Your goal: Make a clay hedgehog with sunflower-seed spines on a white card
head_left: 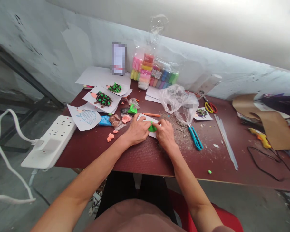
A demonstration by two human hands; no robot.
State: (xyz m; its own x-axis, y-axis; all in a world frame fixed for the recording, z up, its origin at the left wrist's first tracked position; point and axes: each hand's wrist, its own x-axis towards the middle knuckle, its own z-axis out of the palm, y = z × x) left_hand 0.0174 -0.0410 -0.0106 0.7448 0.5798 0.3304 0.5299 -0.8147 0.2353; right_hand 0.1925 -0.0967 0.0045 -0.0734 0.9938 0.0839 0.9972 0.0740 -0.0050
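On the table in front of me lies a small white paper card point(152, 134) bearing a flattened lump of bright green modelling clay point(152, 127). My left hand point(139, 130) rests on the card from the left, its fingers curled and pressed against the clay's edge. From the right, my right hand point(166, 133) is closed with its fingertips on the clay's other side. The undersides of both hands are hidden. Just beyond them are an orange stick point(151, 114) and an opened packet of green clay point(132, 109). Left of my left hand sit pink clay pieces point(110, 137).
Hedgehog pictures point(101, 99) and a blue hedgehog drawing point(88, 116) lie left, near a white power strip point(50, 141). Packed coloured clay point(147, 72) stands behind. To the right are a plastic bag point(178, 100), a teal cutter point(195, 138), scissors point(210, 107) and a yellow glue gun point(261, 138).
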